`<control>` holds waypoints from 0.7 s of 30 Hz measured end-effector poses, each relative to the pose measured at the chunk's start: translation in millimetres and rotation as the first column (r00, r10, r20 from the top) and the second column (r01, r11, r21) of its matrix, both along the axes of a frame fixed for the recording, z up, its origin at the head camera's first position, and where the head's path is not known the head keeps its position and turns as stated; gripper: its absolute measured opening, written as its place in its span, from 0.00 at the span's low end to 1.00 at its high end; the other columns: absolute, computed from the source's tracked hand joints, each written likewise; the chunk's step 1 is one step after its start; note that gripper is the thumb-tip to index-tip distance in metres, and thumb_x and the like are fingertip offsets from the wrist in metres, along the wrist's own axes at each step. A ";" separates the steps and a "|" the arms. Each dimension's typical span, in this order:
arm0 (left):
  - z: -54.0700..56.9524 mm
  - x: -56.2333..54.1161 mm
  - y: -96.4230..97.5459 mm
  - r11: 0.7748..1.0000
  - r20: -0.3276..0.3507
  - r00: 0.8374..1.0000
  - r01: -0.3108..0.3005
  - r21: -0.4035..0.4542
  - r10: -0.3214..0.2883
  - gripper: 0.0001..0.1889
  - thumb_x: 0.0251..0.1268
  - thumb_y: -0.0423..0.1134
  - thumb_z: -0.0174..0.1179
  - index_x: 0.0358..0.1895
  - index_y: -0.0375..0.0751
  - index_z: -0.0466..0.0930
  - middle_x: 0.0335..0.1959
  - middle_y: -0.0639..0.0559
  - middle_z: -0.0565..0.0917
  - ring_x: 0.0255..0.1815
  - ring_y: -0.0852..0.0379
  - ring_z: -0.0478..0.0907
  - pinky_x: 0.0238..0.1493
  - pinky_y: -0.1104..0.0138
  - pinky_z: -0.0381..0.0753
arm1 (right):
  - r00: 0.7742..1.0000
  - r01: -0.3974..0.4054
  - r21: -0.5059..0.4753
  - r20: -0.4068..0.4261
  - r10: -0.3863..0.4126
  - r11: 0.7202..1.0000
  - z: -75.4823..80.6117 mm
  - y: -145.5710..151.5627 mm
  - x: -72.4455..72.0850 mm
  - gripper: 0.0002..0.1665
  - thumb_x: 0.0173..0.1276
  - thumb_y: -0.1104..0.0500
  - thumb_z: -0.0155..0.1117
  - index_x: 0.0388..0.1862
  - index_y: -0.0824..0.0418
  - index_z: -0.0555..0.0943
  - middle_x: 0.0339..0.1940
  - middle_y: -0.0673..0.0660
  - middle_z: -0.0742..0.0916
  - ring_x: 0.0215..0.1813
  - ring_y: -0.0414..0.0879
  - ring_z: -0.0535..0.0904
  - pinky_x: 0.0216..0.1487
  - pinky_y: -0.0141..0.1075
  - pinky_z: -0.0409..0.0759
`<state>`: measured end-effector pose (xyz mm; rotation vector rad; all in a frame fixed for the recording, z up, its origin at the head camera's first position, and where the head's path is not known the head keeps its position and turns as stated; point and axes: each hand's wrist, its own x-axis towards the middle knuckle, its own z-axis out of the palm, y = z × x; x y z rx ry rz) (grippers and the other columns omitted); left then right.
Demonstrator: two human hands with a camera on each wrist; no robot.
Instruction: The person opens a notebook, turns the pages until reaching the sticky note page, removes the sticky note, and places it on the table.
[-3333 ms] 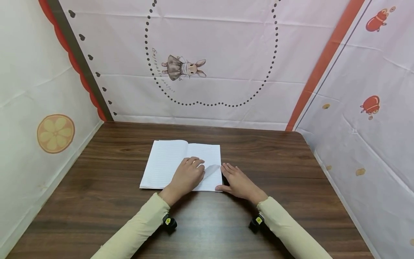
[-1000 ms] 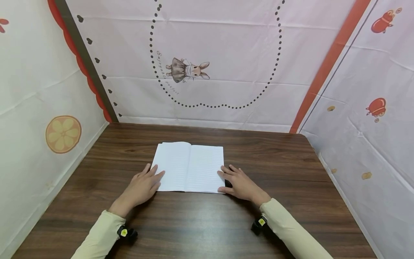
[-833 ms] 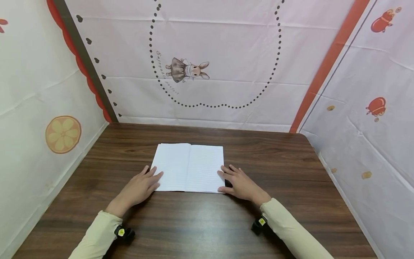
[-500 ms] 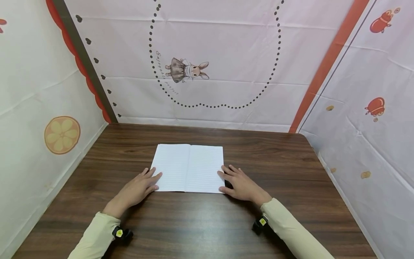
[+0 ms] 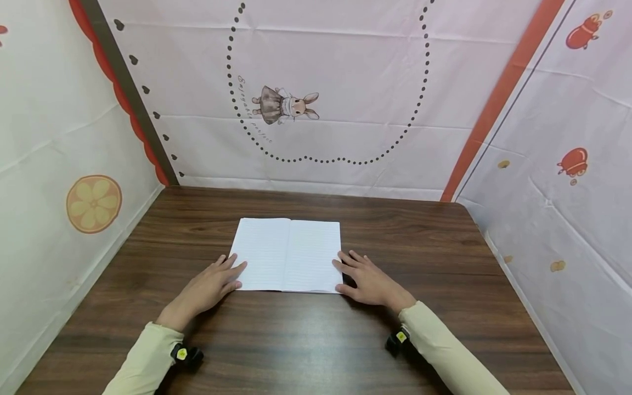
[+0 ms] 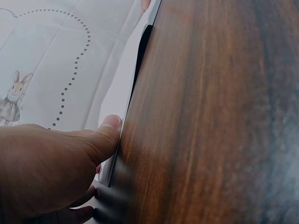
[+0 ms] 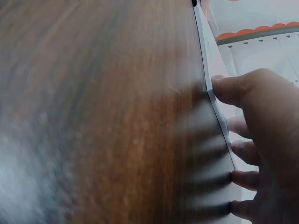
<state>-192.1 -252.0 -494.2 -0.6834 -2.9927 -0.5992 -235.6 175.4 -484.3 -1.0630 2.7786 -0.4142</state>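
An open notebook [image 5: 286,255] with lined white pages lies flat on the brown wooden table [image 5: 306,340]. At its left edge, my left hand [image 5: 204,288] rests with spread fingers, the thumb and a fingertip on the left page. My right hand [image 5: 370,280] rests at the opposite edge, its thumb and a finger touching the right page. In the left wrist view the left thumb [image 6: 107,133] presses the page near the notebook's front edge. The right wrist view shows the right thumb [image 7: 229,88] on the notebook's edge, with the other fingers along its side.
A pale printed cloth [image 5: 326,71] hangs behind the table, with a rabbit picture on it. More cloth walls stand at the left [image 5: 44,263] and right [image 5: 558,219]. A small black camera [image 5: 187,355] is strapped to the left wrist, another [image 5: 397,341] to the right.
Earlier my left hand was over the right page, turning a leaf. It has since moved left to the notebook's left edge, and the pages have settled flat. My right hand has stayed nearly still.
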 end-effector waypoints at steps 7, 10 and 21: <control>-1.3 -1.2 -0.6 1.000 -0.003 1.000 -0.001 -0.007 0.001 0.27 0.77 0.43 0.58 0.75 0.40 0.70 0.76 0.30 0.64 0.76 0.25 0.59 0.70 0.32 0.61 | 0.999 0.030 -0.034 -0.008 -0.031 0.999 -0.6 -3.7 0.5 0.40 0.79 0.37 0.53 0.80 0.55 0.65 0.83 0.60 0.62 0.83 0.64 0.53 0.75 0.68 0.55; -1.1 -1.0 -0.7 1.000 -0.005 1.000 0.000 -0.012 0.000 0.27 0.77 0.43 0.58 0.75 0.40 0.70 0.76 0.30 0.64 0.75 0.25 0.59 0.70 0.33 0.62 | 0.999 0.038 -0.042 -0.010 -0.038 0.998 -0.4 -5.4 0.5 0.40 0.78 0.36 0.54 0.80 0.56 0.66 0.82 0.60 0.63 0.82 0.64 0.54 0.75 0.69 0.55; -0.6 -3.1 -4.4 0.998 -0.070 0.997 0.036 -0.056 -0.040 0.27 0.75 0.44 0.61 0.73 0.40 0.73 0.73 0.30 0.69 0.74 0.27 0.64 0.70 0.38 0.66 | 0.999 0.033 -0.027 -0.033 -0.034 0.999 -3.4 -6.7 -0.7 0.41 0.77 0.36 0.55 0.80 0.56 0.66 0.82 0.61 0.64 0.82 0.65 0.55 0.73 0.70 0.58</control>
